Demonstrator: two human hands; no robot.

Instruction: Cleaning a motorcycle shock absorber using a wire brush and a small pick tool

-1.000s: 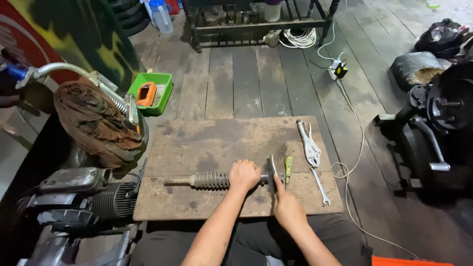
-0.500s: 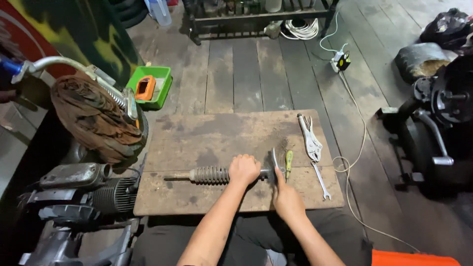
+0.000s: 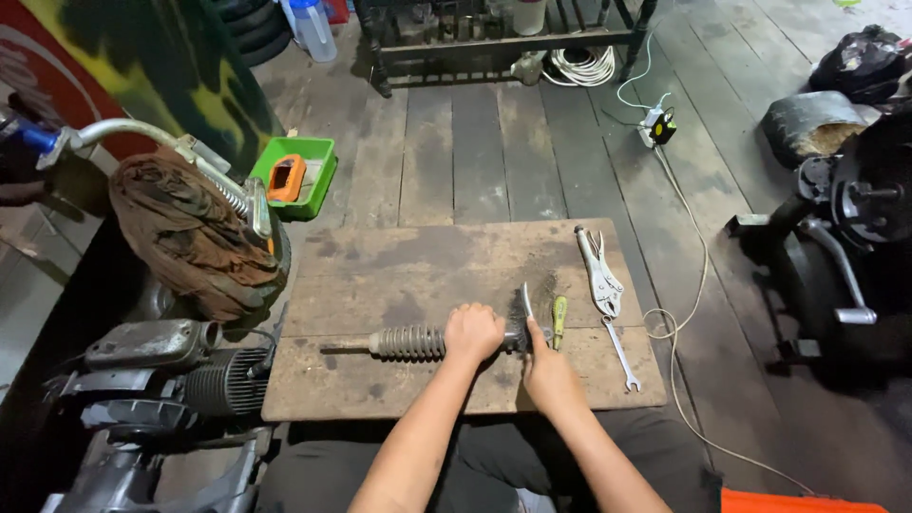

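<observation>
— So what have the hands got hold of at this bench?

— Left hand [image 3: 473,332] is wrapped tight around a long metal part with a ribbed rubber boot [image 3: 408,342], pinning it flat on the wooden board [image 3: 399,275]. Right hand [image 3: 547,372], just beside it, is closed on the handle of a thin metal tool [image 3: 525,302] whose tip rises above the part's near end. What kind of tool it is cannot be told.

— And right next to that hand?

— A yellow-handled screwdriver [image 3: 560,320] lies touching-close to the right hand's far side. Beyond it sit locking pliers [image 3: 598,271] and, below those, an open-ended spanner [image 3: 620,355], both on the board.

— Further out?

— Left of the left hand, a motorcycle engine [image 3: 171,370] with a brown rag [image 3: 190,237] draped over the frame above it. Ahead of it, a green tray [image 3: 309,180] on the plank floor. Off to the right, a white cable [image 3: 679,285] trails past the board toward a small yellow-and-black socket block [image 3: 657,125].
</observation>
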